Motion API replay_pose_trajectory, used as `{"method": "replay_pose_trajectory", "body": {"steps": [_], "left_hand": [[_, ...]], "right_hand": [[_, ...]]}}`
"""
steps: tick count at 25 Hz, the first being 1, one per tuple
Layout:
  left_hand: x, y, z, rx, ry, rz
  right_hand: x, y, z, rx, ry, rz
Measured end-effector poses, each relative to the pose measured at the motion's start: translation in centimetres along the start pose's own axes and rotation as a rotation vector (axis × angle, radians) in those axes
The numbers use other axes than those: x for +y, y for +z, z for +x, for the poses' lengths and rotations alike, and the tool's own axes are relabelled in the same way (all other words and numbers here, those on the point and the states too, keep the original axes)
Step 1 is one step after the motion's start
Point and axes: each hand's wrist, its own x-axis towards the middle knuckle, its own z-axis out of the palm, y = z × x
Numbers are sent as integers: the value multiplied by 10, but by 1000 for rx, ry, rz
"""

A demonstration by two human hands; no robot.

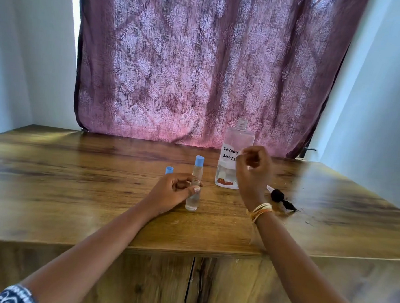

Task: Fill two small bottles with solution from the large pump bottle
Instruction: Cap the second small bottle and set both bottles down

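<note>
While the wooden table (79, 169) fills the lower half of the frame and the purple patterned curtain (198, 71) the upper centre, your working items sit right of centre.

Large bottle (234, 153): upright, right of centre, neck open, pump removed. Handwritten label, partly hidden by your hand. Clear liquid shows only in the bottom portion; mostly empty by my reading.

Right hand (253, 169): raised in front of the large bottle, fingers loosely curled. Thumb and forefinger appear pinched together; whether they hold anything, cannot tell.

Left hand (175, 189): resting on the table, centre frame, thumb and fingers closed around the lower body of the capped small bottle (195, 185).

Pump head (281, 198): dark, lying on its side on the table, right of your right wrist, apart from the large bottle.

Capped small bottle: upright, blue cap seated, clear liquid inside, apparently full or near it.

Second blue cap (169, 170): just left of and behind your left hand. The bottle beneath it is hidden; contents not determinable.

Judgement: one bottle looks finished. Check that its cap is snug, keep it upright as you let go, then set it clear of the pouring area.
</note>
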Motion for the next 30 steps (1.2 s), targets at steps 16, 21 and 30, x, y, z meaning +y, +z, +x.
{"method": "replay_pose_trajectory", "body": {"steps": [16, 21, 30], "left_hand": [[-6, -1, 0, 27, -38, -107], [-11, 0, 5, 20, -17, -127], [-8, -3, 3, 4, 42, -85]], "right_hand": [[-15, 161, 36, -1511, -30, -638], [3, 179, 29, -1630, -120, -832], [-43, 97, 32, -1169, 67, -123]]}}
